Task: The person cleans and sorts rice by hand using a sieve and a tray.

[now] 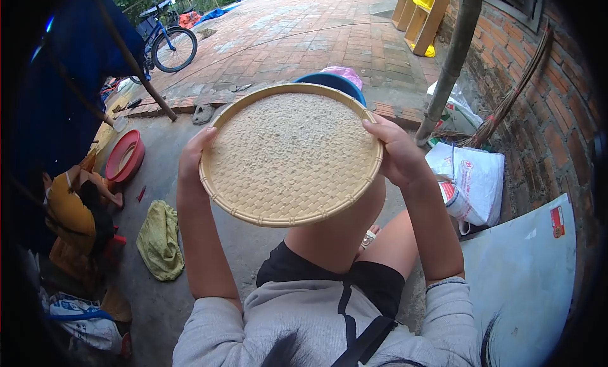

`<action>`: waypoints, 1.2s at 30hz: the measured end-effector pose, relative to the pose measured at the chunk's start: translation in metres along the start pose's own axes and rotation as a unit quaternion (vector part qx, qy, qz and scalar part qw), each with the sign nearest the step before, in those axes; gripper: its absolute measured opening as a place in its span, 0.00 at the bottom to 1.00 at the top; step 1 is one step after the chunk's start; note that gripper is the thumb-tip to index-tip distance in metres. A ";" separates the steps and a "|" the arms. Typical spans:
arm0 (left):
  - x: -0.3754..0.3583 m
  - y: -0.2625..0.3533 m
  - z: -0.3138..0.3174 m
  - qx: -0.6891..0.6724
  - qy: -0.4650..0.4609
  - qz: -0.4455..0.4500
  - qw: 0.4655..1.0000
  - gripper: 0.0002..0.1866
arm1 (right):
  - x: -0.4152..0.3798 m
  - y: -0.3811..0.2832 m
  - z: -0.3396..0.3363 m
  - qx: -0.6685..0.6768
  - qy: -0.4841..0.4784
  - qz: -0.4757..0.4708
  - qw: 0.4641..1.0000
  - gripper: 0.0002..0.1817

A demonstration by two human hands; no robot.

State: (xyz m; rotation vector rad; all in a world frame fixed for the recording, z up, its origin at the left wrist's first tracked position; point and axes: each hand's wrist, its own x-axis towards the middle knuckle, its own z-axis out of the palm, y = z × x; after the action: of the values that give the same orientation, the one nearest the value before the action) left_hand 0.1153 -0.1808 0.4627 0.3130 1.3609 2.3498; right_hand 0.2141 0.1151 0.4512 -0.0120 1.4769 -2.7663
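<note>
A round woven bamboo tray [291, 205] is held up in front of my body, above my knees. Pale grains [285, 123] are spread over it, thicker toward the far side, while the near weave shows through. My left hand [195, 157] grips the tray's left rim, thumb over the edge. On the right rim, my right hand [399, 148] holds on in the same way, its thumb on top. The fingers under the tray are mostly hidden. Behind the far rim, part of a blue basin [335, 82] shows.
At left, a person in yellow [71, 212] sits near a red basin [125, 156] and a green sack [159, 240]. A wooden pole [451, 63], white bags [484, 177] and a flat pale panel [525, 272] stand at right. A bicycle [172, 49] is farther back.
</note>
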 end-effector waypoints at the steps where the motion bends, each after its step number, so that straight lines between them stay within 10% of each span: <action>1: 0.004 -0.001 0.008 0.000 -0.017 0.000 1.000 0.19 | -0.002 -0.003 -0.003 -0.011 0.003 -0.033 0.999 0.18; 15: 0.051 -0.092 0.172 0.113 -0.082 0.002 0.990 0.21 | -0.074 -0.077 -0.154 0.168 0.151 -0.146 0.963 0.18; 36: -0.014 -0.048 0.012 0.107 0.051 -0.011 0.993 0.19 | -0.035 0.039 -0.035 0.109 0.053 -0.096 0.988 0.20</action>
State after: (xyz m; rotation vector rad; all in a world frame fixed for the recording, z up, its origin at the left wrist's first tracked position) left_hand 0.1440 -0.1566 0.4276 0.2412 1.6612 2.2317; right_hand 0.2489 0.1229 0.3987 -0.0067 1.2459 -3.1147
